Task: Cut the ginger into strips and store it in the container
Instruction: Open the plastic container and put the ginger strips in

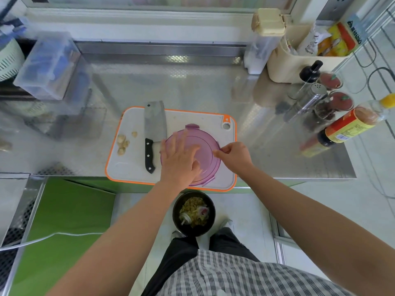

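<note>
**Q:** Head view: where is the container?

**A:** The round container (210, 167) sits on the near right part of the orange-rimmed cutting board (213, 119), with its translucent pink lid (206, 150) on top. The lid and the hands hide what is inside.

**Q:** Left hand?

**A:** The left hand (181, 159) lies palm down on the lid with its fingers straight and spread. It presses flat and grasps nothing.

**Q:** Right hand?

**A:** The right hand (234, 155) is at the lid's right edge. Its fingers are curled and the fingertips pinch the rim of the lid, at a latch tab.

**Q:** Where is the ginger?

**A:** Several pale ginger pieces (123, 142) lie loose on the left part of the board, well apart from the container. Whether there is ginger under the lid cannot be told.

**Q:** The tool?

**A:** A cleaver (155, 122) lies flat on the board between the ginger pieces and the container. Its black handle points toward the person, and its blade is just beside the left hand's fingertips.

**Q:** Surroundings?

**A:** The board rests on a steel counter (192, 86). Bottles and jars (333, 116) stand at the right. A dark bowl (194, 213) of scraps sits on the floor below the counter edge.
</note>
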